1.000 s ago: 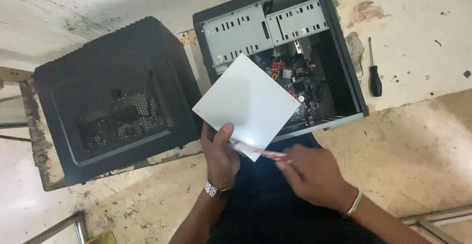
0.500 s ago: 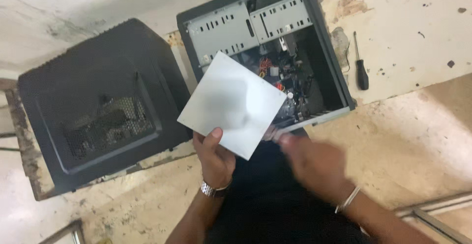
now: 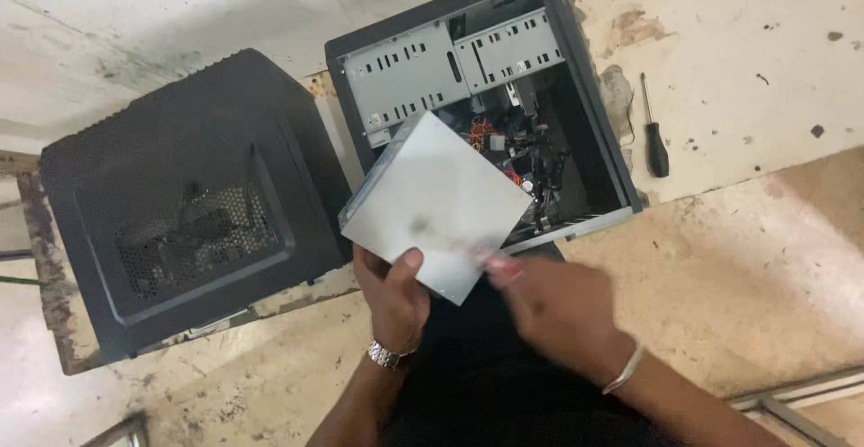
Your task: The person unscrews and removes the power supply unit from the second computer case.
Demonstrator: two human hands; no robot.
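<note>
Grey metal box [image 3: 436,204] held over open PC case [image 3: 594,132], hides part of board inside. Left: black side panel [image 3: 189,208] on bench. Left hand [image 3: 391,294] pinches box's near edge, thumb on top. Right hand [image 3: 558,307] motion-blurred, closed on thin reddish tool, type unclear. Far right: screwdriver [image 3: 655,132].

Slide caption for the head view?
Left hand holds a grey metal box over an open computer case; right hand blurred beside it.

Box [image 3: 436,204]: plain silver-grey. Open case [image 3: 486,109]: black shell, grey perforated metal bays; panel [image 3: 184,208]: black with mesh grille. Screwdriver [image 3: 656,136]: black handle; bench [image 3: 747,42]: stained cream.
</note>
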